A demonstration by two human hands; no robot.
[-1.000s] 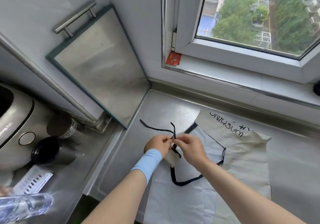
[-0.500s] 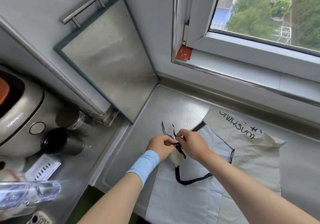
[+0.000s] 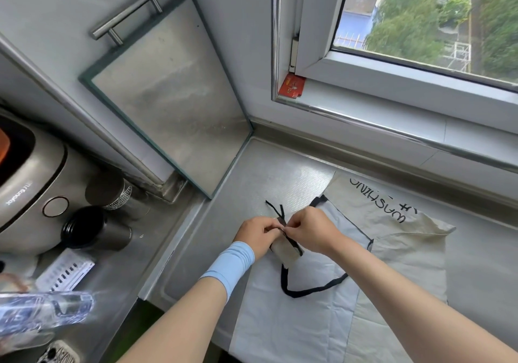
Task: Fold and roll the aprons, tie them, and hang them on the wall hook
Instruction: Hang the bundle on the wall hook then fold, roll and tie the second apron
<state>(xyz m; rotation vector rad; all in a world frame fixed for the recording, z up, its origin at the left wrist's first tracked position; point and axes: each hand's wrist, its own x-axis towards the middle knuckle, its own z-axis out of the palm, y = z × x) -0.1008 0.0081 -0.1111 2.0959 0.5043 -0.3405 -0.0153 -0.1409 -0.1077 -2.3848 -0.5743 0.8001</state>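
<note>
A small rolled beige apron (image 3: 286,253) with black straps sits between my hands above the counter. My left hand (image 3: 256,235), with a light blue wristband, pinches a black strap at the roll's top. My right hand (image 3: 311,229) pinches the same strap from the other side, fingertips touching the left. Two short strap ends (image 3: 276,208) stick up beyond my fingers. A black loop (image 3: 308,289) hangs from the roll onto a flat white apron (image 3: 294,320). A beige apron (image 3: 406,250) with black lettering lies flat to the right.
A steel-framed board with a handle (image 3: 173,96) leans against the wall at the left. A rice cooker (image 3: 28,177), two dark cups (image 3: 92,228) and a plastic bottle (image 3: 42,312) crowd the lower left. The window sill (image 3: 392,116) runs behind the steel counter (image 3: 274,177).
The long strap end that trailed left on the counter has been drawn in, leaving short ends above my fingers. My hands have closed tighter together on the strap.
</note>
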